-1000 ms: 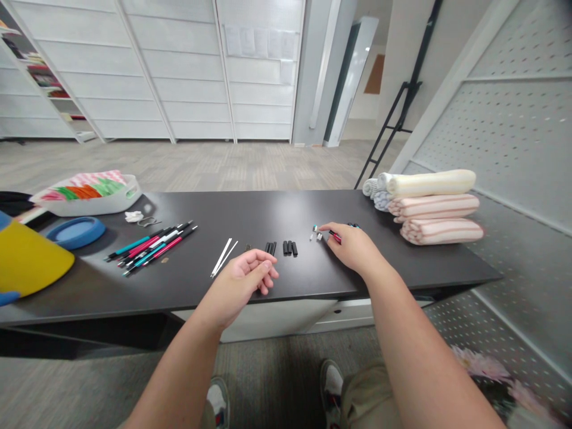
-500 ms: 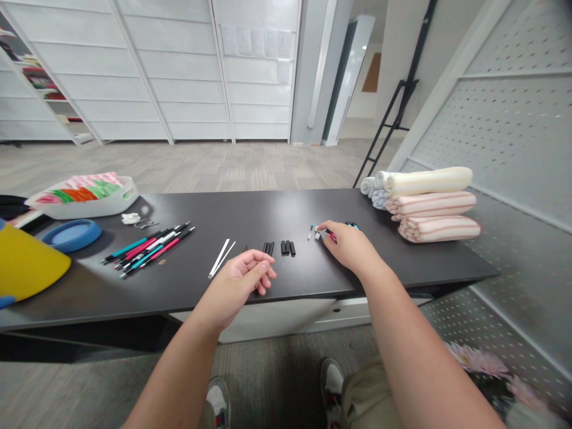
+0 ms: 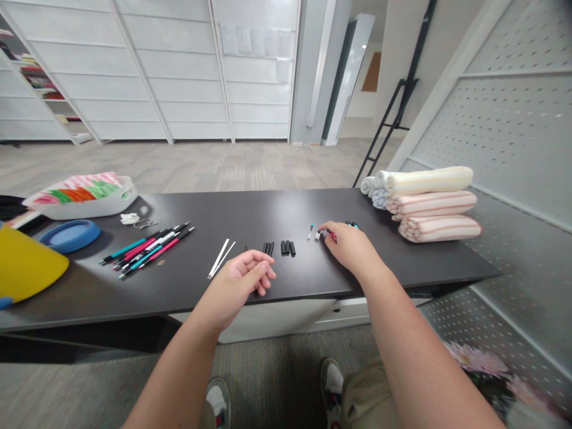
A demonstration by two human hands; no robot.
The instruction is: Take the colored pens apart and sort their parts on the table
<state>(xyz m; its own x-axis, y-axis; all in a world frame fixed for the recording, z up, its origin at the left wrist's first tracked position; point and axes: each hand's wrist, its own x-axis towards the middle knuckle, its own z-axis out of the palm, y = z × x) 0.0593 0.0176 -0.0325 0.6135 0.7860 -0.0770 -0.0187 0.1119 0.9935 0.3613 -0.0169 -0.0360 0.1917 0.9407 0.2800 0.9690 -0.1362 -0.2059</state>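
Note:
My right hand (image 3: 352,246) rests on the black table (image 3: 250,208), its fingers closed round a small red and black pen part (image 3: 331,234). Just left of its fingertips lie small white and teal pen tips (image 3: 313,233). My left hand (image 3: 243,276) hovers near the table's front edge, palm up, fingers loosely curled with nothing in them. Beyond it lie black pen caps (image 3: 288,247), short black tubes (image 3: 268,247) and two white refills (image 3: 221,257).
A bundle of teal, pink and black pens (image 3: 147,245) lies to the left. Farther left are a blue ring (image 3: 69,234), a yellow object (image 3: 27,265) and a white tray (image 3: 84,193) of coloured cloths. Rolled towels (image 3: 431,205) are stacked at the right end.
My right hand has drawn back slightly from the small pen tips. The view has shifted a little; my left hand stays where it was.

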